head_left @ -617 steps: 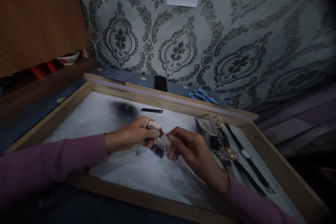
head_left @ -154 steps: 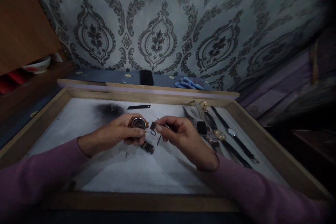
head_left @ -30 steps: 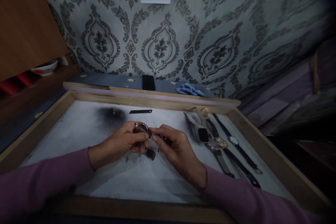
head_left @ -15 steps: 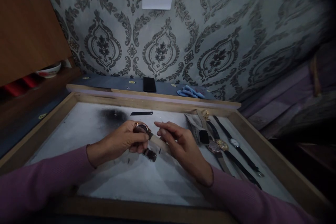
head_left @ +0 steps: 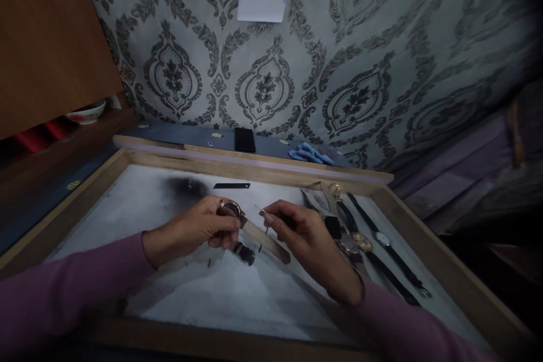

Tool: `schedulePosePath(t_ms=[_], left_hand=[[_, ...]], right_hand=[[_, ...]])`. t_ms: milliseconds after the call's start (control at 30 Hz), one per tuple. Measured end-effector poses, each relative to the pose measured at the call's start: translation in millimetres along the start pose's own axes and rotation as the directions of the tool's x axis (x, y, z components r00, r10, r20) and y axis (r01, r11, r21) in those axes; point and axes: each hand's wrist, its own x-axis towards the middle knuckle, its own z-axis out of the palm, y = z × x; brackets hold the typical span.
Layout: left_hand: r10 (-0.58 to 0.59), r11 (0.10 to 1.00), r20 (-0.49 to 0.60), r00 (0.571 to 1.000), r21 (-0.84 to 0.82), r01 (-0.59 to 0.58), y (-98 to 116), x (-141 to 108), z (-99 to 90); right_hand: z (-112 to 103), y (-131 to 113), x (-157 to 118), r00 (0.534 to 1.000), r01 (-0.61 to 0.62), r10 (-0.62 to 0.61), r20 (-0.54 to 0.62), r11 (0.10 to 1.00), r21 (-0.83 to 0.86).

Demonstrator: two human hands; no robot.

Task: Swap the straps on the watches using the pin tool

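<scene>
Between thumb and fingers, my left hand (head_left: 207, 223) grips a round rose-gold watch (head_left: 229, 208). Its light brown strap (head_left: 269, 243) slants down to the right, and the buckle end (head_left: 243, 253) hangs below my fingers. To the right of the watch, apart from it, my right hand (head_left: 301, 235) pinches a thin pointed metal piece (head_left: 261, 209) between thumb and index finger. A small dark strip shows beside the strap; whether it lies on the surface is unclear.
A wooden-framed white tray (head_left: 148, 158) surrounds the work. Behind my hands lies a black blade (head_left: 231, 185). Several watches, one with a white dial (head_left: 382, 238), lie at the right. Beyond the rim are a phone (head_left: 245, 139) and blue cloth (head_left: 310, 153).
My right hand has moved right and slightly down, away from the strap, uncovering the strap's end. The thin metal piece now shows clearly in its fingertips. My left hand still holds the watch.
</scene>
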Motion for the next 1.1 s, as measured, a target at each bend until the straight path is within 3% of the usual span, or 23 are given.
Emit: schedulePosePath(t_ms=[267, 367, 667, 800, 1100], left_hand=[[0.029, 0.998, -0.008, 1.0, 0.052, -0.028, 1, -1, 0.4], [0.043, 0.998, -0.01, 0.999, 0.053, -0.043, -1, 0, 0.5], [0.057, 0.996, -0.001, 0.998, 0.067, -0.056, -6, 2, -0.4], [0.06, 0.996, -0.015, 0.998, 0.063, -0.059, -4, 1, 1.2], [0.056, 0.996, -0.01, 0.998, 0.063, -0.056, -2, 0, 1.6]], right_hand=[[5, 0, -4, 0.991, 0.131, -0.134, -0.007, 0.975, -0.177], [8, -2, -6, 0.994, 0.106, -0.107, 0.005, 0.975, -0.195], [16, 0, -5, 0.995, -0.055, 0.053, 0.09, 0.998, 0.016], [18, 3, -4, 0.99, -0.095, 0.08, 0.112, 0.986, 0.14], [20, 0, -3, 0.981, -0.157, 0.121, 0.153, 0.955, 0.251]])
